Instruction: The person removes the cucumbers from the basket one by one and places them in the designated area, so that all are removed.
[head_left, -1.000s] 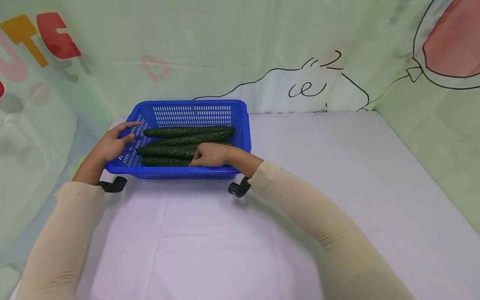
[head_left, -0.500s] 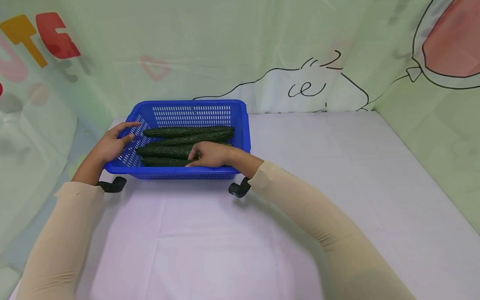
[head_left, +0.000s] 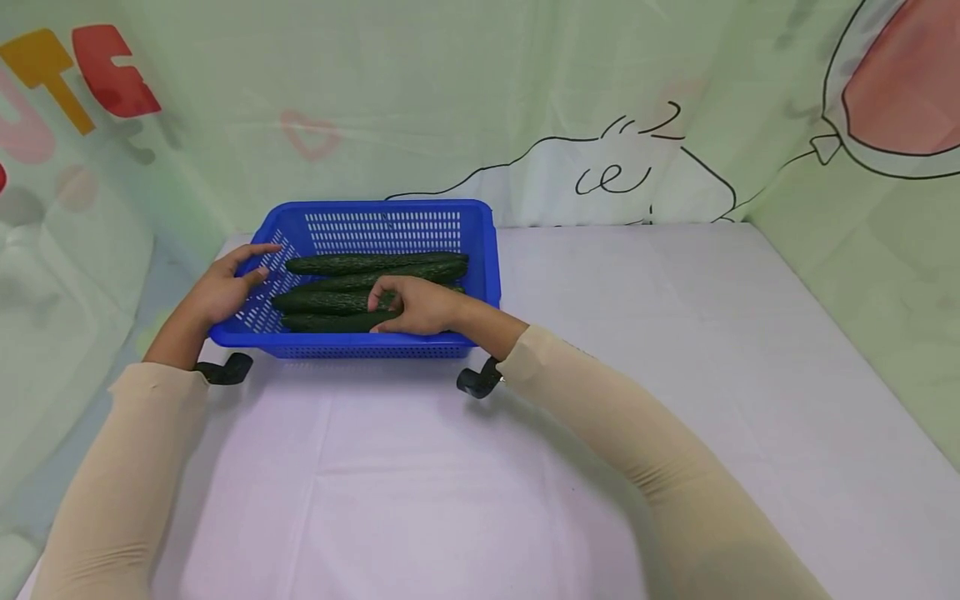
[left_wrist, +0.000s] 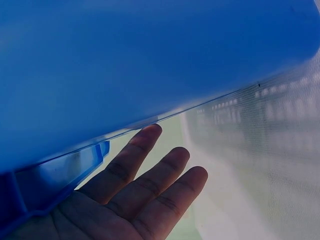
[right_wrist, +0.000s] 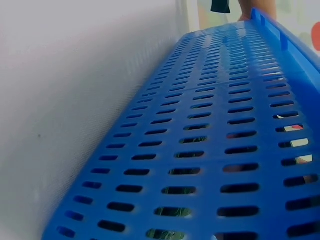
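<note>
Several dark green cucumbers (head_left: 330, 302) lie lengthwise, side by side, in a blue plastic basket (head_left: 352, 340) with slotted walls. My left hand (head_left: 219, 288) holds the basket's left rim. Its thumb and index finger reach inside, while the other three fingers extend outside the wall in the left wrist view. Over the right half of the front cucumber (head_left: 333, 322), my right hand (head_left: 422, 307) hovers low inside the basket, thumb and index finger curved with a gap between them. The right hand's other fingers are hidden. In the right wrist view, the basket's slotted side (right_wrist: 200, 107) hides that hand.
The basket stands at the back left of a table with a pale cloth (head_left: 450, 475). A printed curtain (head_left: 420, 100) hangs right behind it. Dark wrist-camera mounts (head_left: 477, 380) sit below both wrists, near the basket's front.
My right hand's thumb and index finger have spread apart, and the hand has risen slightly over the cucumbers. My left hand and the basket stay in place.
</note>
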